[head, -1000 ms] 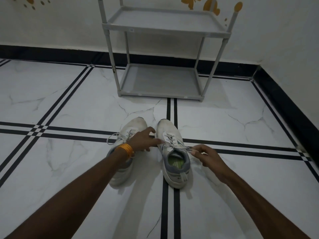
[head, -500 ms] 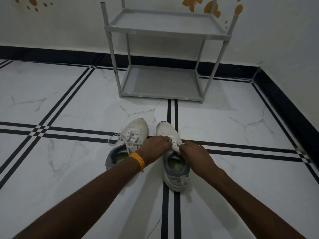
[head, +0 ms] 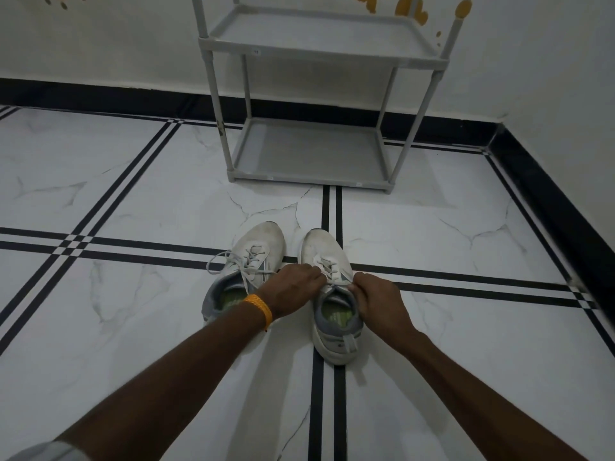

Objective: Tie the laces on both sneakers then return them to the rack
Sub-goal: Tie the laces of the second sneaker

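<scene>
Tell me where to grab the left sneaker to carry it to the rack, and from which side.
Grip the left sneaker at its heel collar, coming from above on the near side. The gray-lined opening faces up and its heel points toward the person, so fingers could hook inside the rim. Loose laces trail on the floor at its left; gather them first.

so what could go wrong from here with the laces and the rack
Both hands, left hand and right hand, pinch the right sneaker's laces close to the tongue; a short grip may slip before a knot forms. The left sneaker's loose lace trails on the floor and could snag when carried to the rack.
</scene>
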